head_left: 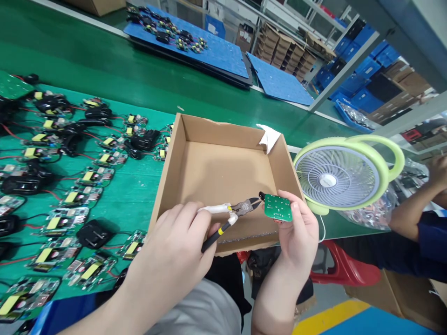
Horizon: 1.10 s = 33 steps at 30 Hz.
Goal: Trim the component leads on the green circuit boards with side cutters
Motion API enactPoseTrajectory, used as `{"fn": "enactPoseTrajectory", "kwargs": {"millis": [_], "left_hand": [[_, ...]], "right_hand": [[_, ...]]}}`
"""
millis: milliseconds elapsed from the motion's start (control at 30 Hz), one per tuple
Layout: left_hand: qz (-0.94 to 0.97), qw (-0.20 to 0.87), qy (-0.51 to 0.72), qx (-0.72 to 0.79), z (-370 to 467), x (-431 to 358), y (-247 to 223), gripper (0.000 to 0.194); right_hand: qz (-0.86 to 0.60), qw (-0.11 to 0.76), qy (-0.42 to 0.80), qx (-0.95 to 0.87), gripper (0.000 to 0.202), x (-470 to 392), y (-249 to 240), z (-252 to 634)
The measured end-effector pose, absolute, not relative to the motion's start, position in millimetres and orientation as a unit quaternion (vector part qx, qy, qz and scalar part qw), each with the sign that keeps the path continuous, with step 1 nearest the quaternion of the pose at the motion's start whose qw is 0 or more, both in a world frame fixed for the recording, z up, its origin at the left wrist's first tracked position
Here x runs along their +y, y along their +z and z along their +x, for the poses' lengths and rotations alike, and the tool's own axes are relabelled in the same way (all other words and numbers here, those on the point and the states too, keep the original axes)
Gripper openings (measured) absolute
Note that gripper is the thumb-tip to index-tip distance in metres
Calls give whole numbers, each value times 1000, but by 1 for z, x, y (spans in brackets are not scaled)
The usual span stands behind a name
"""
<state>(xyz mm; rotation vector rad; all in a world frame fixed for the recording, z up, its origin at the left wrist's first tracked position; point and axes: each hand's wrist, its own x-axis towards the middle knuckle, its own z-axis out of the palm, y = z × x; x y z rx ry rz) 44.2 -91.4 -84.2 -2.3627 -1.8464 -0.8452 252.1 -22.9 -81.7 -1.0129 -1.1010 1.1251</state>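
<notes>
My left hand [178,242] is closed around the handles of a pair of cutting pliers [244,206], one handle wrapped in white and the other black and yellow. The jaws point right and are slightly parted, close beside a small black part at the corner of a green circuit board [278,207]. My right hand [298,228] holds this board between thumb and fingers, its soldered side facing up. Both hands are over the near side of an open cardboard box [223,167], with a strip of small clippings along its near inner edge.
Rows of circuit boards [71,197] with black plug housings [94,234] cover the green mat at left. A green fan [328,179] stands right of the box. White paper [269,137] hangs on the box's back corner. Blue sheets [209,46] lie behind. A person's arm [415,200] is at far right.
</notes>
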Motion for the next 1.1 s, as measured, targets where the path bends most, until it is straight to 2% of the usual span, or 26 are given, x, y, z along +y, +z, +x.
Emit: {"fn": "enactPoseTrajectory", "kwargs": {"millis": [300,667,933,1100], "left_hand": [[-754,25,-280,-594,43,-94,-86,12],[-777,27,-263,-572,44,-92,-85,12],[-781,35,-250,-572,44,-91,-82,12],[-781,37,-243,-574,44,-89,-82,10]], "right_hand": [[-445,588,457,-498,21,-24,-85,251],[-418,556,322,-642,18,-25,-88,254],[-393,546,309,-672,28,-28,-85,253],[-398,539,290,-683,26,-28,-84,253]]}}
